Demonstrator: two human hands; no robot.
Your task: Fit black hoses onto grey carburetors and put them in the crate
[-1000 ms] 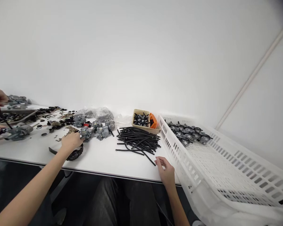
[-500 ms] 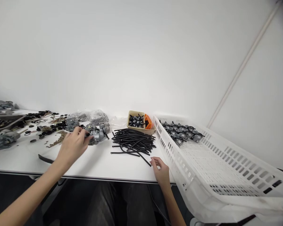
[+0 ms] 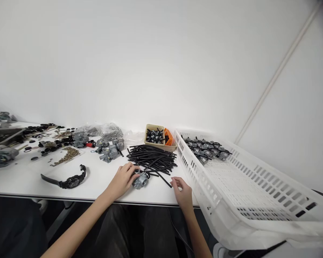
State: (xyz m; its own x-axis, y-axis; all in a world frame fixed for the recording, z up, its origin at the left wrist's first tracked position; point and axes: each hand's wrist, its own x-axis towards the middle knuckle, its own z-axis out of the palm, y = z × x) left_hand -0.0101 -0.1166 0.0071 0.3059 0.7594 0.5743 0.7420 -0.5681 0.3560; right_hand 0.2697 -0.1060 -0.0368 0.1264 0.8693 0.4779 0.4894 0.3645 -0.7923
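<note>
Near the table's front edge, my left hand (image 3: pixel 124 180) grips a grey metal part (image 3: pixel 140 180) by its upper left side. To its right, my right hand (image 3: pixel 182 190) rests by the front edge with its fingers curled together, close to the end of a black tube; whether anything is between the fingertips is too small to tell. A pile of black tubes (image 3: pixel 152 157) lies just beyond both hands. Several more grey metal parts (image 3: pixel 109 152) sit left of the pile.
A white perforated crate (image 3: pixel 226 200) with several metal parts fills the right side. A beige bin (image 3: pixel 155 126) and an orange basket (image 3: pixel 169 136) stand against the wall. A black watch (image 3: pixel 73 181), brass pieces (image 3: pixel 69 154) and plastic bags (image 3: pixel 110 131) lie left.
My left hand has moved right and toward the front edge from the group of metal parts, bringing one part with it. The watch has come into full view. My right hand has barely moved.
</note>
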